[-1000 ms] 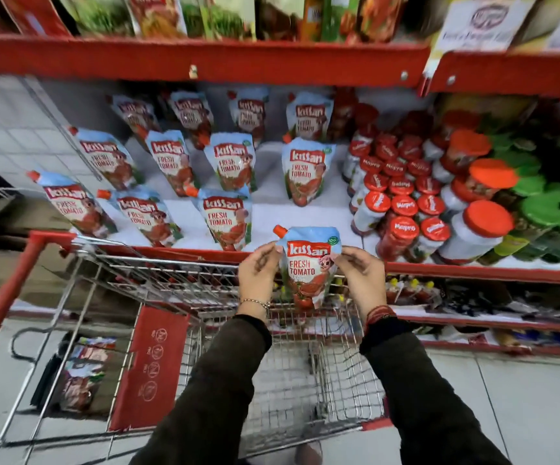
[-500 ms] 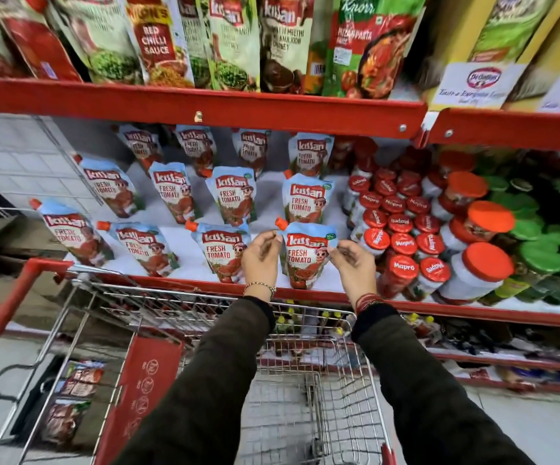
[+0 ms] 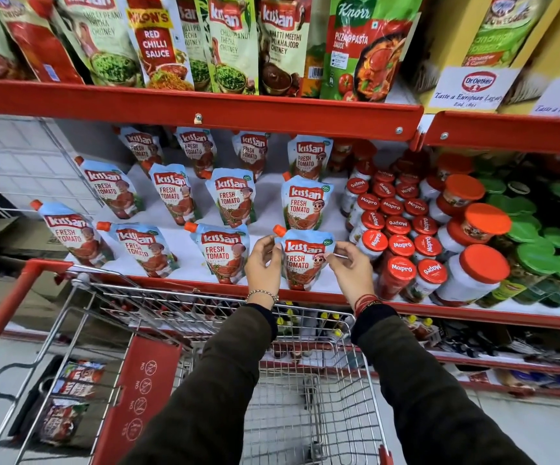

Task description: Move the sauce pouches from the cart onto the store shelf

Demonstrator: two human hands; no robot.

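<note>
Shelf (image 3: 178,243): pouch (image 3: 303,260) between both hands' fingertips.

The Kissan tomato pouch (image 3: 305,258) is showing pale blue with a red logo and orange cap. Mapro jars (image 3: 401,246) are wearing red lids; the shelf edge (image 3: 205,110) and cart handle (image 3: 3,310) are glowing red.

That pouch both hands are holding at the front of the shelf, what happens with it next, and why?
Probably both hands let go. The pouch already stands upright on the shelf, in line with the front row, and the left hand and right hand only pinch its top corners.
</note>
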